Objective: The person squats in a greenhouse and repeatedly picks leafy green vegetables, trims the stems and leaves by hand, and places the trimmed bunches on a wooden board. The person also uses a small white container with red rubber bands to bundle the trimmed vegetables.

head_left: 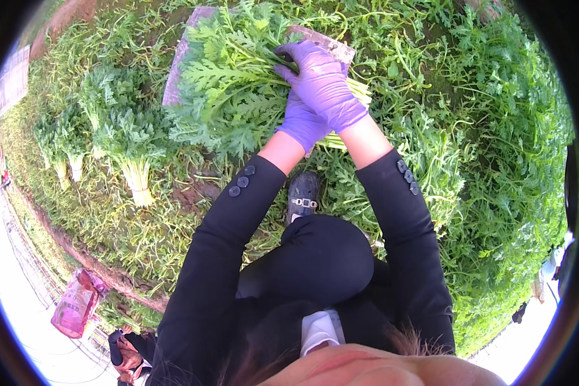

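A large bunch of chrysanthemum greens [222, 83] lies with its leafy tops to the left and its pale cut stems pointing right. My right hand [321, 83], in a purple glove, is closed over the stems from above. Below and partly behind it, my left hand [300, 122], gloved alike, is closed around the near side of the bunch, its fingertips hidden by the leaves and the other hand. Beneath the greens is a flat board [175, 83], showing at the left and also past my right hand.
Several tied or gathered bunches of greens [135, 148] stand on the littered ground at left. Uncut greens [508, 128] grow thickly on the right. My shoe [303, 193] is just below my hands. A pink bag [77, 302] and another person [132, 354] are at lower left.
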